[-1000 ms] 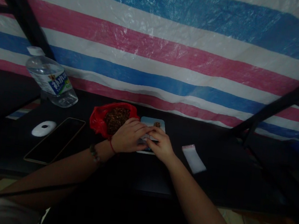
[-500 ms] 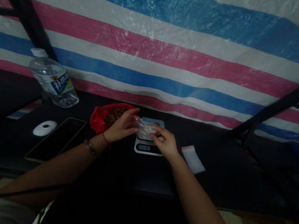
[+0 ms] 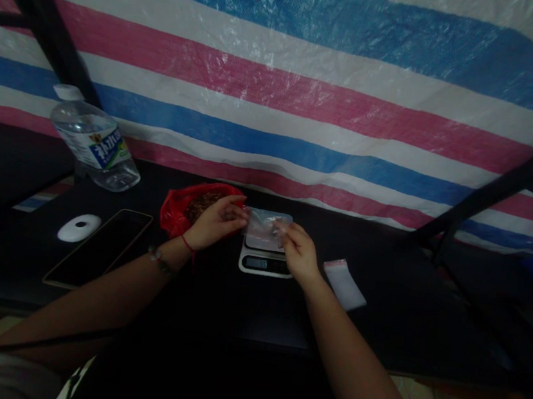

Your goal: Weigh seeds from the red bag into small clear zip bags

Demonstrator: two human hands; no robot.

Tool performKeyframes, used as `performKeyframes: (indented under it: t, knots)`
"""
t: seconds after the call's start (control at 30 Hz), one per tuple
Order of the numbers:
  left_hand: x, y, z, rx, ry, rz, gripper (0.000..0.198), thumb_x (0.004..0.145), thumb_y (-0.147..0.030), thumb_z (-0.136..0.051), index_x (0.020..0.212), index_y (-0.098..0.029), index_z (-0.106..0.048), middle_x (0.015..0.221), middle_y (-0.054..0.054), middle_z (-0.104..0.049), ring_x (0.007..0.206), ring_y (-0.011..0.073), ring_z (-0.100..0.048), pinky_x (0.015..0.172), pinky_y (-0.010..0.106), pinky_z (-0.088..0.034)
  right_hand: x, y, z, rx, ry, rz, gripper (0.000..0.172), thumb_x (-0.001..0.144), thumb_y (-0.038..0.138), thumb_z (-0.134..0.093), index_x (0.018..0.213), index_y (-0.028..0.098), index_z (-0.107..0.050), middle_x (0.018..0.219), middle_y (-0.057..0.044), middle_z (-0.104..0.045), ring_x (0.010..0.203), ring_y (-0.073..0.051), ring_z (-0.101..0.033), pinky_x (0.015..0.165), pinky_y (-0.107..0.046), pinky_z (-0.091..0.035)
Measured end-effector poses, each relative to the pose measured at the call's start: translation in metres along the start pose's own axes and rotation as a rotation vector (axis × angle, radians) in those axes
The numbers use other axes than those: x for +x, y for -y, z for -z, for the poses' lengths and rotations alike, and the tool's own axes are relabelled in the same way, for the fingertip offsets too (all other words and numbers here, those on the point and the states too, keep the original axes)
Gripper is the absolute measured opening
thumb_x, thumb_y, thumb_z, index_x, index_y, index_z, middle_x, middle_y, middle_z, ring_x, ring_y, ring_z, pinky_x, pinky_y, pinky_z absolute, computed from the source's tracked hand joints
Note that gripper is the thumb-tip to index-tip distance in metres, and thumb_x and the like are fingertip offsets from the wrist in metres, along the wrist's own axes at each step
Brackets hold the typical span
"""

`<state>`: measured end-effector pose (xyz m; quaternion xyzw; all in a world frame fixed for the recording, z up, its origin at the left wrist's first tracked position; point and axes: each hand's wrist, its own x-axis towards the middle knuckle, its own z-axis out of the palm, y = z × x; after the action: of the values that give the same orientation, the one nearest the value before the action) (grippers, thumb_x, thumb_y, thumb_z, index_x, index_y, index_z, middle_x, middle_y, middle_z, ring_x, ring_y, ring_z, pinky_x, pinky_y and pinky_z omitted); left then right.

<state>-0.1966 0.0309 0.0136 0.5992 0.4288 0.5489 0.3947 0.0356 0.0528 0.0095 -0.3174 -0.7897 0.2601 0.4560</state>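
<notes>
A small clear plastic bag is stretched between my two hands above a white digital kitchen scale, whose display shows digits that look like 55. My left hand is closed with its fingertips on the bag's left edge. On the other side, my right hand pinches the bag's right end. Something small and dark shows near the right fingertips; I cannot make out what it is. Partly behind my left hand, an open red plastic bag holds many small brown dried pieces.
A stack of small clear zip bags lies right of the scale. To the left are a phone, a white rounded device and a large clear bottle. A striped plastic sheet hangs behind the black table, between dark frame bars.
My left fingers have drawn closer together at the bag's edge. My right hand has shifted slightly right, and the clear bag lies flatter between the hands.
</notes>
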Motion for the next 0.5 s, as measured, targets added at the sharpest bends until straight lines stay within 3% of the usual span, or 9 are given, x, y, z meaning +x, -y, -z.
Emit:
performKeyframes:
  t: [0.17,0.33,0.4,0.5]
  knots:
    - [-0.0005,-0.0006,-0.0021,0.024,-0.005,0.072,0.039,0.072,-0.045,-0.071,0.093,-0.013,-0.068,0.093,0.01,-0.071,0.081,0.0195,-0.067,0.076,0.037,-0.055,-0.0012,-0.0017,-0.0036,0.045,-0.027,-0.094,0.031,0.077,0.028,-0.068,0.107,0.025,-0.071,0.086,-0.003,-0.068,0.069,-0.016,-0.061,0.065,-0.028,-0.052]
    - [-0.0006,0.0049,-0.0045,0.023,-0.061,0.049,0.046,0.079,-0.048,-0.064,0.106,-0.012,-0.065,0.09,0.009,-0.07,0.075,0.0173,-0.065,0.071,0.035,-0.054,-0.0022,-0.0017,-0.0064,0.071,-0.039,-0.165,0.04,0.075,0.028,-0.068,0.115,0.023,-0.068,0.072,0.0,-0.063,0.06,-0.014,-0.056,0.06,-0.027,-0.05]
    - [-0.0017,0.0052,-0.003,0.147,-0.105,-0.031,0.045,0.083,-0.047,-0.058,0.113,-0.013,-0.061,0.09,0.008,-0.069,0.077,0.0178,-0.064,0.073,0.035,-0.054,-0.0026,-0.0018,-0.0071,0.072,-0.017,-0.177,0.043,0.073,0.028,-0.07,0.116,0.024,-0.067,0.073,0.001,-0.063,0.06,-0.014,-0.056,0.06,-0.026,-0.05]
    - [-0.0068,-0.0036,0.0009,0.502,-0.188,-0.279,0.048,0.083,-0.044,-0.057,0.122,-0.015,-0.055,0.109,0.012,-0.064,0.099,0.0238,-0.06,0.087,0.042,-0.049,-0.0034,-0.0011,-0.008,0.036,0.013,-0.157,0.047,0.071,0.028,-0.072,0.117,0.025,-0.066,0.073,0.001,-0.062,0.058,-0.013,-0.054,0.058,-0.026,-0.049]
